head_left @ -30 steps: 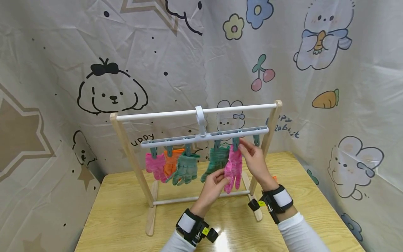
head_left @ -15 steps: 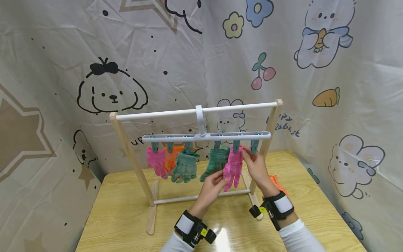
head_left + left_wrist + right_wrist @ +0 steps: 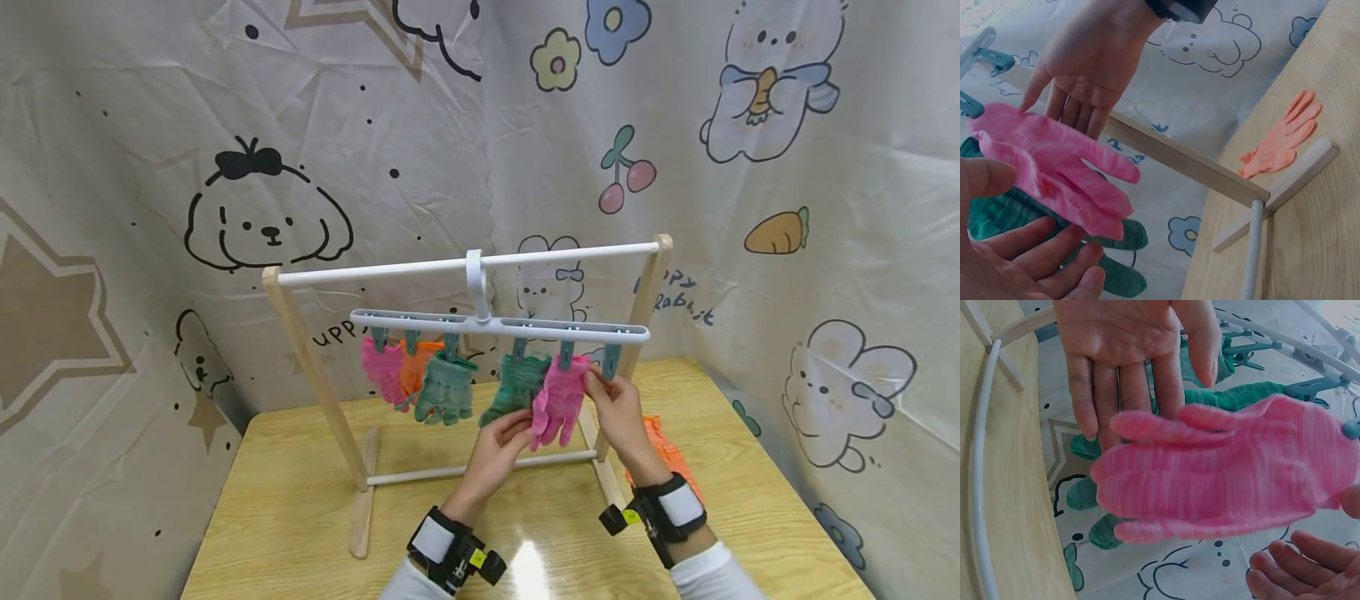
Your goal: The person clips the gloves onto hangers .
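A pink knitted glove (image 3: 560, 397) hangs by its cuff from a teal clip (image 3: 566, 354) on the white hanger (image 3: 498, 327). Beside its fingers is my left hand (image 3: 491, 454); in the right wrist view those fingers (image 3: 1132, 387) extend behind the glove, the thumb apart. My right hand (image 3: 618, 417) touches the cuff's right edge with a fingertip, its other fingers extended, as the left wrist view shows. Immediately left of the pink glove hangs a green glove (image 3: 516, 387). Farther left are another green glove (image 3: 445, 392), an orange one (image 3: 417, 367) and a pink one (image 3: 382, 367).
A wooden stand with a white top rod (image 3: 375, 272) carries the hanger over the wood-grain table (image 3: 285, 508). The rightmost clip (image 3: 611, 360) has no glove. An orange glove (image 3: 1282, 139) lies on the table right of the stand. Printed cloth hangs behind.
The hanger has turned, its right end dropping in view and its left end shifting right. The pink glove now faces me more broadly. My right hand has moved down and right, uncovering the orange glove.
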The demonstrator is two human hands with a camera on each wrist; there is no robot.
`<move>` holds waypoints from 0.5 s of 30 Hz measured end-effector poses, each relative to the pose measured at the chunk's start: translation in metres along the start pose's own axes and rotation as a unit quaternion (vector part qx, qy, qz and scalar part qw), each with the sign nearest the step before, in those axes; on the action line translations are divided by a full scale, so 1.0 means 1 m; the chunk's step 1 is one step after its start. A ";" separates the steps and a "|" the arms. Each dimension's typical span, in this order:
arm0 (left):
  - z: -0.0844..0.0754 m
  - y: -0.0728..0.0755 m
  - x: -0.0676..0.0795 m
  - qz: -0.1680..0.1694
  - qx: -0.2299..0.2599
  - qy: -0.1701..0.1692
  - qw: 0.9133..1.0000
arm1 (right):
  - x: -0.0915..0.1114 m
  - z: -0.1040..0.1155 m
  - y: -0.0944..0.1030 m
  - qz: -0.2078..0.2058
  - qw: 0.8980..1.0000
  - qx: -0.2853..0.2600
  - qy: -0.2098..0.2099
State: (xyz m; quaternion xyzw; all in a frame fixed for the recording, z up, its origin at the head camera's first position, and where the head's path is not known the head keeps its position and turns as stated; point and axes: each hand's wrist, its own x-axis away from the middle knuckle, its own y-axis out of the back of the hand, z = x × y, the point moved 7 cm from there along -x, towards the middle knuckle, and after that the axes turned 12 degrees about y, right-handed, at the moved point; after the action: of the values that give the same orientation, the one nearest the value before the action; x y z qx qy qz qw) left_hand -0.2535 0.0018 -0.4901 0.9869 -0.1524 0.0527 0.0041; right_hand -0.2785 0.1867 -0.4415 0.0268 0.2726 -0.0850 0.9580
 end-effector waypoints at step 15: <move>0.018 0.014 0.013 -0.027 -0.040 -0.002 0.999 | 0.029 -0.023 0.015 -0.001 0.998 0.050 -0.042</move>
State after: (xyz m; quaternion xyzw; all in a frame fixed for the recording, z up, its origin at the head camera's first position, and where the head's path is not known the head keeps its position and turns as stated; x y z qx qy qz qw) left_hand -0.2438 -0.0156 -0.5069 0.9898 -0.1274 0.0448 0.0447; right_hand -0.2634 0.1994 -0.4760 0.0709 0.2275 -0.1002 0.9660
